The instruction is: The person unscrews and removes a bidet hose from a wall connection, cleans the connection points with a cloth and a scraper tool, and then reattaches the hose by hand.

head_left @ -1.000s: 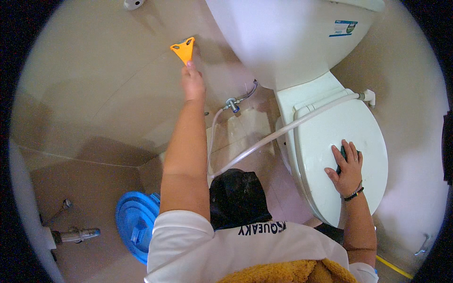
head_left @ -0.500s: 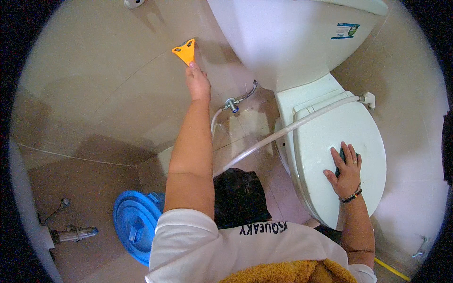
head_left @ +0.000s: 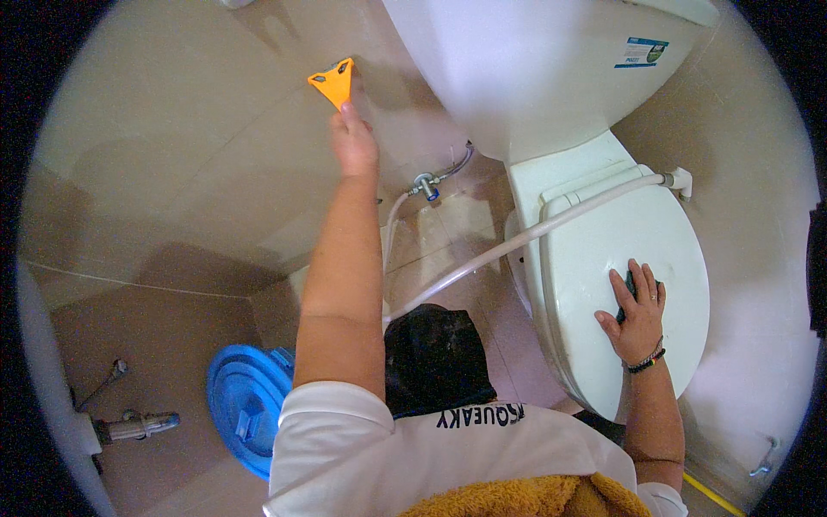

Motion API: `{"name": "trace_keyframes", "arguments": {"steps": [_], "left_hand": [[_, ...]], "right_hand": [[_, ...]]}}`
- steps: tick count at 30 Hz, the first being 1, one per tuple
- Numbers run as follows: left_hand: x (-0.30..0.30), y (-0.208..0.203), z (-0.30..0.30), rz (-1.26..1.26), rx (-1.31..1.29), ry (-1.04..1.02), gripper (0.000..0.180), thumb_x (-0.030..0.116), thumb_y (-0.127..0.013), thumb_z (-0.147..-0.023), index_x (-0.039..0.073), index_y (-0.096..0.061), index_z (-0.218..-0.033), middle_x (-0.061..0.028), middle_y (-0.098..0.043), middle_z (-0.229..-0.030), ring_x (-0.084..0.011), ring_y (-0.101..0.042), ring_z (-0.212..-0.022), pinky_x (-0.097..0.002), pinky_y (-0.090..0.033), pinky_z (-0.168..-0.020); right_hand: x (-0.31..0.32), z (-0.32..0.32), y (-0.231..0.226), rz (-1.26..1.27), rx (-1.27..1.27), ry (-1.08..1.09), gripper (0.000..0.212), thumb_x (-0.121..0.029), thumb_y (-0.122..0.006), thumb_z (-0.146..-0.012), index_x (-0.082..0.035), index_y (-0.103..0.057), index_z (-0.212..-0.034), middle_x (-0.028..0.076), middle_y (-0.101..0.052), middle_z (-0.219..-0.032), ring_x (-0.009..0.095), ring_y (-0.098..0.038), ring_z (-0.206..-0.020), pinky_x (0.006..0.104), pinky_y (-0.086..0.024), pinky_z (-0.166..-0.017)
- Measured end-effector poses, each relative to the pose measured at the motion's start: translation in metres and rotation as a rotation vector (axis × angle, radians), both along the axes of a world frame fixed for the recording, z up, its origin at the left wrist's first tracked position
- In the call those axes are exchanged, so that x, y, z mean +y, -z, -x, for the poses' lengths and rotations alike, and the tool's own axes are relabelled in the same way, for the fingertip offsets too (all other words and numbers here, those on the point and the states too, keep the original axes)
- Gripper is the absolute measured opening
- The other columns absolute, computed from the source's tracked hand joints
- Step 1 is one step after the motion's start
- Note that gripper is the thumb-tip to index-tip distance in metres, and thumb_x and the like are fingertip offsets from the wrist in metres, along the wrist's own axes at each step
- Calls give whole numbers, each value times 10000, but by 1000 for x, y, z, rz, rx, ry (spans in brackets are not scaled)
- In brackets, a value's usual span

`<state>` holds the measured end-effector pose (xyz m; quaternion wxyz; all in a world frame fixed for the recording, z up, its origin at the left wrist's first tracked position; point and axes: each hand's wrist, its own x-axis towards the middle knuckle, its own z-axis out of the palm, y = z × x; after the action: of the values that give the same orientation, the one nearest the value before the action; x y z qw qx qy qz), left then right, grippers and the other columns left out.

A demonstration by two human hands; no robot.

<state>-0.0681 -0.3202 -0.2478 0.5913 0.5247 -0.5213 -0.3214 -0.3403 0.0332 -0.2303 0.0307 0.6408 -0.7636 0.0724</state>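
My left hand [head_left: 354, 148], arm stretched forward, is closed around the handle of an orange scraper [head_left: 333, 84]. Its wide end lies against the beige tiled wall [head_left: 207, 129]. On the closed white toilet lid [head_left: 586, 302] rests my right hand [head_left: 639, 332], fingers spread, pressing a dark green scouring pad [head_left: 631, 283] onto the lid. Most of the pad is hidden beneath the fingers.
A pale hose [head_left: 525, 234] crosses the toilet to a white fitting [head_left: 680, 183]. The toilet tank [head_left: 534, 77] stands behind the lid. A metal valve [head_left: 425, 186] projects from the wall. Lower left are a blue lidded bucket [head_left: 245, 405] and a metal pipe [head_left: 142, 426].
My left hand and the scraper have shifted slightly up and to the left along the wall. My right hand stays on the pad at nearly the same spot of the lid.
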Motion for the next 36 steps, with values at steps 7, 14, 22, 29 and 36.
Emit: {"name": "trace_keyframes", "arguments": {"steps": [7,14,22,29,36], "left_hand": [[-3,3,2,13,27,-18,356,397,-309,-845,96,-380,-669,4,-342,-487,-108,-323,-384,-251,-279,-353],[-8,-12,0,32,-28,-4,361,407,-295,-846,104,-379,-669,11,-331,-482,-108,-328,-376,-245,-270,-344],[-3,-4,-4,-74,32,13,369,358,-321,-847,17,-425,-753,-38,-399,-575,-129,-379,-514,-275,-341,-503],[1,-22,-5,-100,-21,77,376,372,-313,-848,20,-426,-773,-35,-426,-602,-127,-394,-525,-272,-345,-485],[7,-18,0,-128,86,55,365,407,-302,-841,75,-399,-727,-4,-382,-540,-108,-351,-435,-247,-295,-384]], "right_hand": [[0,1,-1,8,9,-5,584,-500,-543,-624,-178,-469,-1107,118,-341,-1217,319,-293,-1120,505,-188,-884],[0,1,-1,1,-5,-7,585,-503,-540,-629,-179,-464,-1110,116,-336,-1223,323,-297,-1119,512,-182,-887],[1,3,-2,14,-10,-9,586,-487,-548,-633,-186,-450,-1126,118,-331,-1226,324,-294,-1123,518,-180,-890],[2,2,-1,-15,-18,-4,579,-505,-529,-648,-192,-447,-1128,113,-321,-1234,322,-283,-1130,527,-176,-891],[2,4,2,4,1,-3,582,-531,-505,-656,-201,-445,-1131,107,-328,-1229,323,-283,-1130,527,-180,-889]]}}
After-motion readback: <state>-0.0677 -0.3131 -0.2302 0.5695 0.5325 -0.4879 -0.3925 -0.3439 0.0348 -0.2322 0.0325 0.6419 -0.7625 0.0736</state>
